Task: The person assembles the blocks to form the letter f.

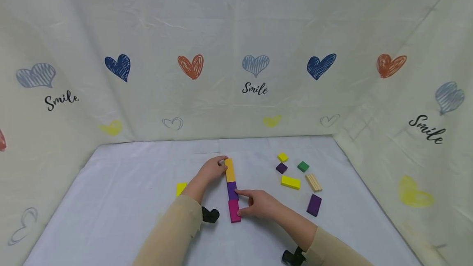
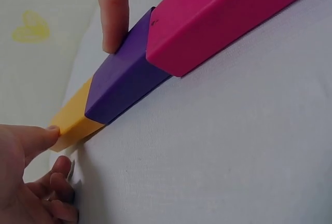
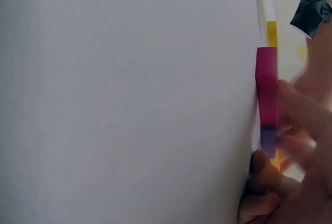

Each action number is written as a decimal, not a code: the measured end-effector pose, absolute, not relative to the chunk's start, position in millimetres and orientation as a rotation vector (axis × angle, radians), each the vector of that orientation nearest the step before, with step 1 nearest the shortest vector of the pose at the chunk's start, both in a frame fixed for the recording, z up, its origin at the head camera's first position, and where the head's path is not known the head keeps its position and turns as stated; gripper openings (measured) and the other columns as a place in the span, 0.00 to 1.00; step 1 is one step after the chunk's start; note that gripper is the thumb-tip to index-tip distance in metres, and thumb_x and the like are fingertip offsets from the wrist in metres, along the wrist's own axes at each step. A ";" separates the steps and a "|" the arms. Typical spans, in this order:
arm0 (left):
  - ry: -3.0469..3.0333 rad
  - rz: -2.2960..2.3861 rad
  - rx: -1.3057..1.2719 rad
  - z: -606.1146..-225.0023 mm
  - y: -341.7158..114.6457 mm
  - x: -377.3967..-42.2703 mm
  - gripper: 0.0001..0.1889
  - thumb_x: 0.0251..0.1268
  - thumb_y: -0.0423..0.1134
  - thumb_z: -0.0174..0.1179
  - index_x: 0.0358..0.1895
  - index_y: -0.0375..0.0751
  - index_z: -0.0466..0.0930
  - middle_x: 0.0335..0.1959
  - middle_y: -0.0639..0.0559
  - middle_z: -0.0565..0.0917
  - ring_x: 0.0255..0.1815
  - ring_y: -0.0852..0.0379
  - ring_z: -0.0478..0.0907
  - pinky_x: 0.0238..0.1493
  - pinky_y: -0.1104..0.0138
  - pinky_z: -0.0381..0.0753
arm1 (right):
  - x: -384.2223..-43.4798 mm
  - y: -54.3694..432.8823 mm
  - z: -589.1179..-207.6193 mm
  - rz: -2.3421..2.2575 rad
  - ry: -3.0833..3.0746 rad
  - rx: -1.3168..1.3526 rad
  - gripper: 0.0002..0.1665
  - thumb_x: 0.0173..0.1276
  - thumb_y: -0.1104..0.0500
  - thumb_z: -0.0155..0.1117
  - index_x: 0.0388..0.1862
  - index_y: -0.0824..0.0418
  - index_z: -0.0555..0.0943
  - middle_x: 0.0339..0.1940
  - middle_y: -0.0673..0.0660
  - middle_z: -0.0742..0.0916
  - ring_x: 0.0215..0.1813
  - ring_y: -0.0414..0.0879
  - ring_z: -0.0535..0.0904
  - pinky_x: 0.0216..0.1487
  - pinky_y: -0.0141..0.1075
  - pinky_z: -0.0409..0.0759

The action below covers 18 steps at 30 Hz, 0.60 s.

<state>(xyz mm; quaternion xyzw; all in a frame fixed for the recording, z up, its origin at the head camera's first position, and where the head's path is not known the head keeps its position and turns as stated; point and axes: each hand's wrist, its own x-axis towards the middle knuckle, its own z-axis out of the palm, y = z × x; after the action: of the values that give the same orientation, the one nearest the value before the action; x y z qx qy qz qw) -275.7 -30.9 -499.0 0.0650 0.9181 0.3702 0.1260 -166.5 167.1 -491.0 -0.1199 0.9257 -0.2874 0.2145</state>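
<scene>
Three blocks lie end to end in a row on the white cloth: an orange block (image 1: 230,170) farthest, a purple block (image 1: 231,191) in the middle, a pink block (image 1: 234,212) nearest. My left hand (image 1: 212,169) holds the orange block by its far end, forefinger at the end and thumb on the left side; its other fingers curl beside it. From the right, my right hand (image 1: 261,204) touches the row, forefinger on the purple block and thumb against the pink one. In the left wrist view the pink block (image 2: 207,22) is slightly out of line with the purple block (image 2: 127,73).
Right of the row lie a yellow block (image 1: 290,182), a purple block (image 1: 314,205), a ridged wooden piece (image 1: 313,182), and small yellow (image 1: 282,157), purple (image 1: 281,168) and green (image 1: 303,166) blocks. Another yellow block (image 1: 180,188) is partly behind the left forearm. Heart-printed curtains (image 1: 221,102) surround the table.
</scene>
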 end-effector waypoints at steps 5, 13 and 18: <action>2.672 1.060 0.219 -501.8 -30.9 -276.1 0.21 0.71 0.42 0.59 0.66 0.48 0.77 0.53 0.42 0.81 0.48 0.47 0.76 0.57 0.52 0.76 | -162.9 167.4 -489.9 -0.790 2.563 -0.314 0.43 0.55 0.45 0.77 0.71 0.42 0.74 0.26 0.51 0.78 0.32 0.44 0.71 0.30 0.33 0.73; 2.656 1.049 0.239 -503.4 -31.7 -276.0 0.21 0.71 0.42 0.60 0.65 0.50 0.78 0.53 0.42 0.81 0.48 0.48 0.76 0.56 0.52 0.76 | -156.8 168.2 -489.8 -0.798 2.557 -0.337 0.43 0.57 0.45 0.77 0.72 0.45 0.73 0.26 0.50 0.77 0.32 0.43 0.71 0.29 0.32 0.71; 2.652 1.046 0.260 -504.5 -32.0 -276.3 0.21 0.71 0.42 0.60 0.66 0.50 0.77 0.53 0.41 0.81 0.48 0.49 0.76 0.55 0.52 0.76 | -155.0 168.5 -488.8 -0.806 2.548 -0.345 0.43 0.58 0.46 0.76 0.72 0.47 0.72 0.26 0.50 0.77 0.31 0.43 0.71 0.29 0.32 0.71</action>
<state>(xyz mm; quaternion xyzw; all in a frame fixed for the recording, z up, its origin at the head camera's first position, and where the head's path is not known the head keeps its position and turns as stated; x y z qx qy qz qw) -276.3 -32.0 -504.5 0.0899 0.9174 0.3617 0.1392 -155.0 168.5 -488.8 -0.1248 0.9222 -0.2915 0.2215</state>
